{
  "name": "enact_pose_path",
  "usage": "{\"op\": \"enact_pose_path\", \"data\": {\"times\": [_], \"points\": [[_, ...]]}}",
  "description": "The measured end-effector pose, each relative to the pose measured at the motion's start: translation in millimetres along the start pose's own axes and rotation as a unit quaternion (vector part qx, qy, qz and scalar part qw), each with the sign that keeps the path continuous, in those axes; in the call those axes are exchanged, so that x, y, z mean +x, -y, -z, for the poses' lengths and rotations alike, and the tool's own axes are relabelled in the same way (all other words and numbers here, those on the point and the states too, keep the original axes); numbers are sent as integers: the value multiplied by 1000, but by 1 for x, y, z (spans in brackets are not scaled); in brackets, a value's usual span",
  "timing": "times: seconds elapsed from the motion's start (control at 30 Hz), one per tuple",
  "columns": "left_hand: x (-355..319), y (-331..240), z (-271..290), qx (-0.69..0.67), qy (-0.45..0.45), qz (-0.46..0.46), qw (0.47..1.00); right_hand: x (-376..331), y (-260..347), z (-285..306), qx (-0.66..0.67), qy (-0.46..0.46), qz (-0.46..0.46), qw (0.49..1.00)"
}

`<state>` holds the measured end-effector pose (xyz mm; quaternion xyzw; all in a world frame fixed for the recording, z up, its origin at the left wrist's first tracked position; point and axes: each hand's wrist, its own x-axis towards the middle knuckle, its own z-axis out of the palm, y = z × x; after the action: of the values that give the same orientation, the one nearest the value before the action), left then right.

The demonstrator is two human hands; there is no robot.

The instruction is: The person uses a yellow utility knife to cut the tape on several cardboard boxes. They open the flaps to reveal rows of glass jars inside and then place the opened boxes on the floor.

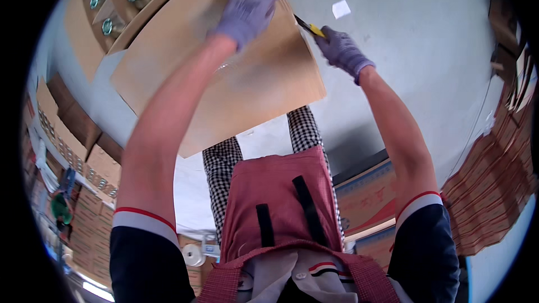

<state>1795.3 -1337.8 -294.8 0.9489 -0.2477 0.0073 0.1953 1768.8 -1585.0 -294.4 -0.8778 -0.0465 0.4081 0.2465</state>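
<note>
Brown cardboard box (pixel 247 78), one, closed, on pale floor (pixel 426 50) ahead. Left hand (pixel 250 5), purple-gloved, spread flat on its top. Right hand (pixel 342 50), gloved too, gripping one yellow cutter (pixel 310 27) at the box's right edge. Four round lids (pixel 109 5) in open carton (pixel 120 0) beyond.

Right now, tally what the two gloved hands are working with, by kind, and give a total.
Purple gloved hands: 2, left hand flat on the carton, right hand gripping the knife
Yellow-and-black utility knife: 1, at the carton's right edge
Brown cardboard carton under the hands: 1
Total: 4
</note>
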Motion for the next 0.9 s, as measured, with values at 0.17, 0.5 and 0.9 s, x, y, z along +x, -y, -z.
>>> {"op": "enact_pose_path", "data": {"times": [0.17,0.5,0.9], "points": [[48,18,5,211,324,-131,913,-63,-40,22,-181,217,-5,959],[51,0,8,210,260,-118,935,-5,-18,23,-100,158,76,979],[63,-3,36,229,309,-145,912,8,18,22,37,197,32,979]]}}
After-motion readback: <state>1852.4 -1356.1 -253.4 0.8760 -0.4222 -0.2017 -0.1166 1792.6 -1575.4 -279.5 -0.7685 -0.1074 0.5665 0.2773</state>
